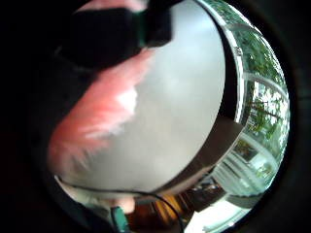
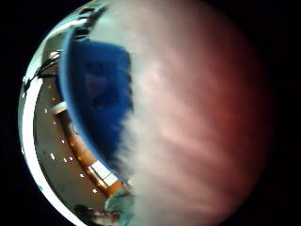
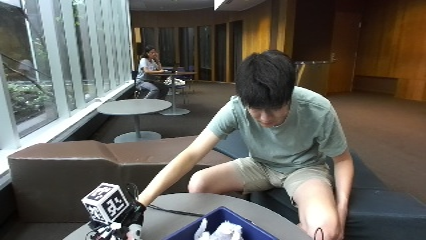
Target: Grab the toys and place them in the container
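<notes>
Grip state I can't tell: right hand (image 3: 130, 216) low at table (image 3: 183, 207) edge, pink furry toy (image 2: 197, 122) pressed close against my palm cams, just beside blue container (image 3: 223, 220) holding white toys (image 3: 223, 231).
</notes>
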Demonstrator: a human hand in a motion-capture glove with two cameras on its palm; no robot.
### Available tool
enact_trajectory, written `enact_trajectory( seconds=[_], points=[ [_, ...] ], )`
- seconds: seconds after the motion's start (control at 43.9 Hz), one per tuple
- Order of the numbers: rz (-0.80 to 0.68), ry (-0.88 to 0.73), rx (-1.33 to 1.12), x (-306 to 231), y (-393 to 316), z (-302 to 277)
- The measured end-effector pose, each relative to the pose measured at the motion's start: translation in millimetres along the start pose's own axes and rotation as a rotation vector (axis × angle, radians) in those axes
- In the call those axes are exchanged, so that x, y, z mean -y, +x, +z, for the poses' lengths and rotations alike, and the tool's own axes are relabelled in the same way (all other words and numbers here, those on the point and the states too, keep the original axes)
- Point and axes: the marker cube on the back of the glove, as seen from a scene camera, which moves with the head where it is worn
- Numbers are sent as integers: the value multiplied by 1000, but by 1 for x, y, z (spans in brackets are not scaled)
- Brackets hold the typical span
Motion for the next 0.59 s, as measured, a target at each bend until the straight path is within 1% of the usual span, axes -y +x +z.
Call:
enact_trajectory(
  seconds=[0.137, 0.296, 0.41, 0.592],
  points=[
    [51, 182, -75, -4, -1, 5],
    [104, 196, -119, -22, -10, -18],
    [93, 259, -172, -48, -22, -62],
    [43, 387, -181, -89, -65, -164]
  ],
)
